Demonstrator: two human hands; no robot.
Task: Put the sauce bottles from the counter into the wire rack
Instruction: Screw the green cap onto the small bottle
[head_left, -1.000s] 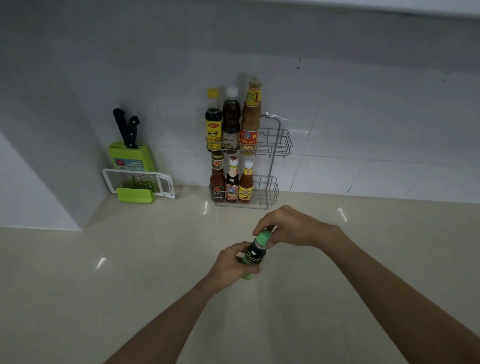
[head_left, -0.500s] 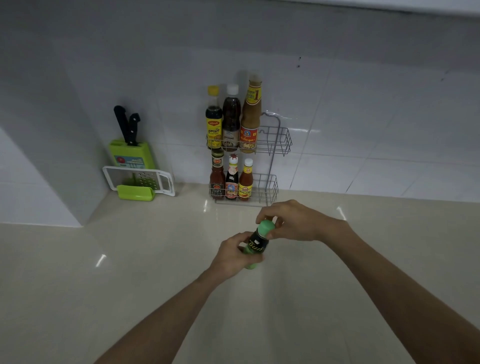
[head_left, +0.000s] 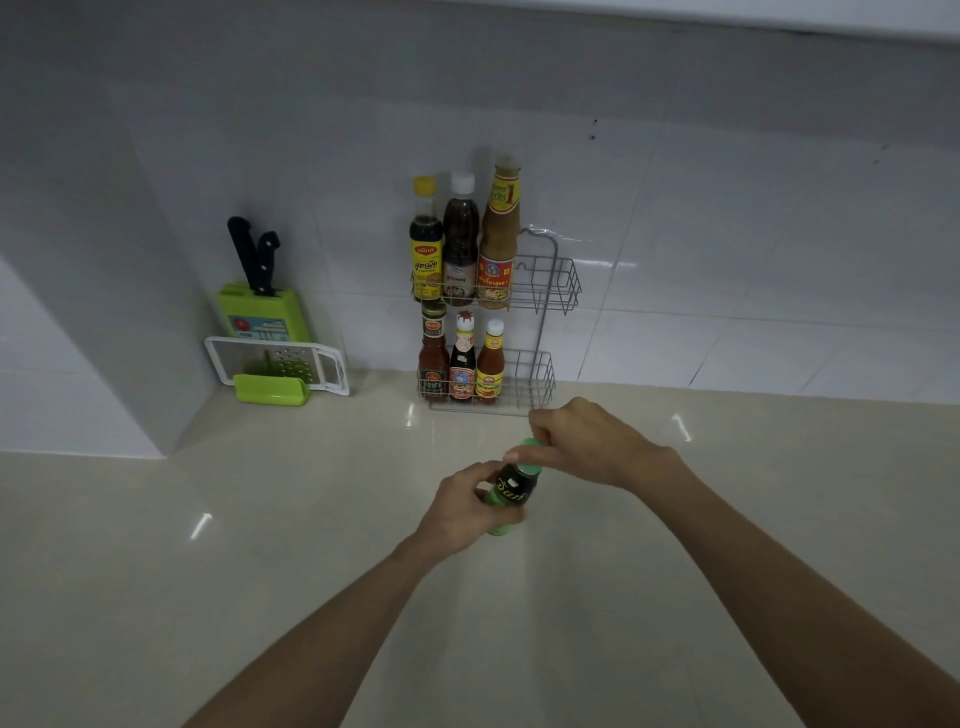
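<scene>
A small dark bottle with a green cap and green base (head_left: 511, 491) is held above the counter, tilted. My left hand (head_left: 462, 512) wraps its lower body and my right hand (head_left: 584, 447) pinches the green cap. Behind them a two-tier wire rack (head_left: 550, 291) stands against the tiled wall. Its upper tier holds three tall bottles (head_left: 460, 241) on the left side. Three small sauce bottles (head_left: 462, 364) stand in the lower tier, also on the left. The right part of each tier holds nothing.
A green knife block with two black-handled knives (head_left: 260, 296) stands left of the rack, with a white and green grater (head_left: 280, 366) leaning before it. A tiled wall block (head_left: 78, 332) juts out at the left. The beige counter (head_left: 260, 571) spreads around my arms.
Both hands have carried the green-capped bottle a little up and toward the rack. The grip on it is unchanged.
</scene>
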